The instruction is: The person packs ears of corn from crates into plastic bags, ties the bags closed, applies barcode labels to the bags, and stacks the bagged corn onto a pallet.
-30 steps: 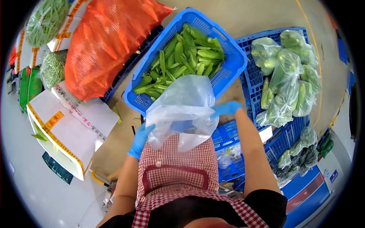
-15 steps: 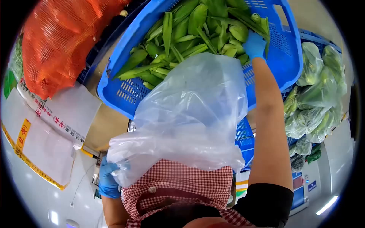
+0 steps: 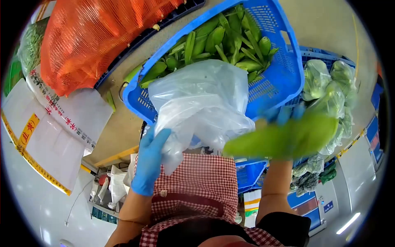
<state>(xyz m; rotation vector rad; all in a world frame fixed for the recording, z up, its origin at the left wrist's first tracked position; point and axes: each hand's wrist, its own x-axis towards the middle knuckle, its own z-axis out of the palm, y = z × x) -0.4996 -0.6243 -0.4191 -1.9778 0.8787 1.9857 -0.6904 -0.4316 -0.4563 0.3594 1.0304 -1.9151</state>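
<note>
My left hand (image 3: pixel 149 162), in a blue glove, grips the side of a clear plastic bag (image 3: pixel 201 88) in front of my checked apron. The bag's far part lies over the near rim of a blue crate (image 3: pixel 293 66). Inside the crate are several ears of corn (image 3: pixel 215 39) in green husks. To the right of the bag, my gloved right hand (image 3: pixel 284 114) is closed around an ear of corn (image 3: pixel 263 142). That ear lies sideways, its left end close to the bag. Motion blurs both the ear and the hand, and part of the fingers is hidden.
An orange mesh sack (image 3: pixel 90 45) fills the upper left. Below it are white printed sheets or cartons (image 3: pixel 53 144) with red lettering. Bagged green vegetables (image 3: pixel 329 90) sit on a blue crate at the right. Part of another blue crate (image 3: pixel 249 175) shows below the held corn.
My right hand has come out of the crate with an ear of corn, toward me. My left hand has moved up and right with the bag's edge. The view has shifted.
</note>
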